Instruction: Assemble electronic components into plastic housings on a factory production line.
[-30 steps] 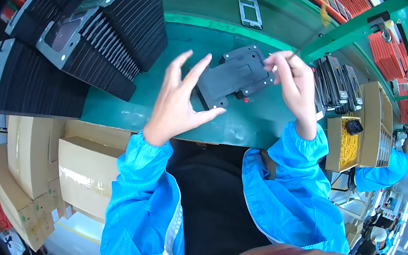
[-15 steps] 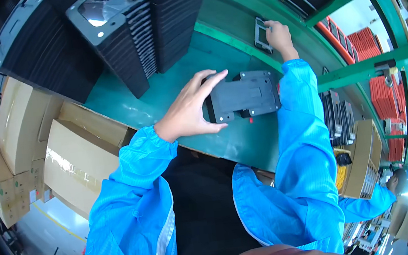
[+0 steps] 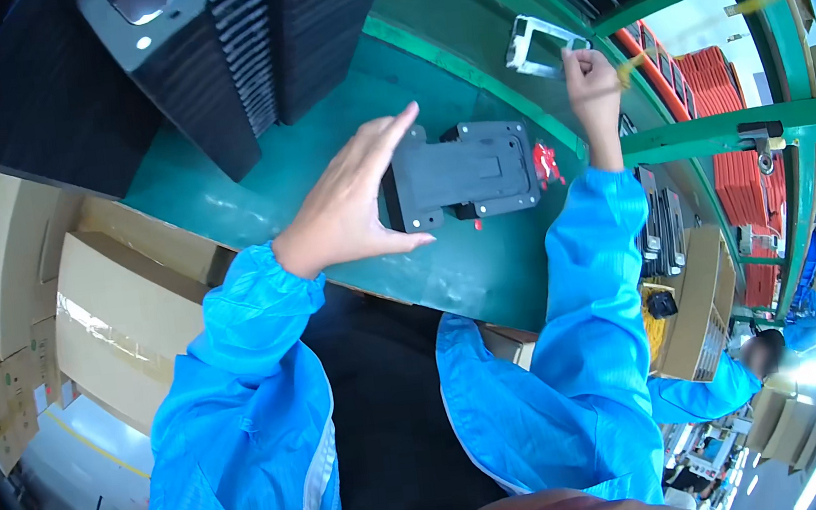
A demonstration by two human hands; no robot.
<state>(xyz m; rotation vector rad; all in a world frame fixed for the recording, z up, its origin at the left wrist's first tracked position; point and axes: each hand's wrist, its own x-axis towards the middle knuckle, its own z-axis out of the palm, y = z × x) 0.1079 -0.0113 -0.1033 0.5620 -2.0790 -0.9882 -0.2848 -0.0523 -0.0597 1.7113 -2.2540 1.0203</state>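
Observation:
A flat black plastic part (image 3: 469, 172) with notched sides and light studs at its corners lies on the green tabletop (image 3: 349, 90). My left hand (image 3: 346, 197) is open around its left end, thumb and fingers spread along opposite sides. I cannot tell whether they touch the part. Farther off to the right, my right hand (image 3: 595, 83) is closed, pinching the near corner of a silver rectangular frame (image 3: 527, 45) with an open middle. Small red pieces (image 3: 547, 165) lie at the black part's right end.
Tall stacks of black panels (image 3: 198, 88) stand at the far left of the table. Cardboard boxes (image 3: 128, 317) sit along its left edge. A green metal post and rail (image 3: 696, 134) run along the right, with red stacked panels (image 3: 747, 186) and a co-worker's blue sleeve (image 3: 706, 394) beyond.
My right hand has shifted right and nearer, and the silver frame has turned with it. Red pieces formerly behind my right sleeve now show. The view has shifted; my left hand remains beside the black part.

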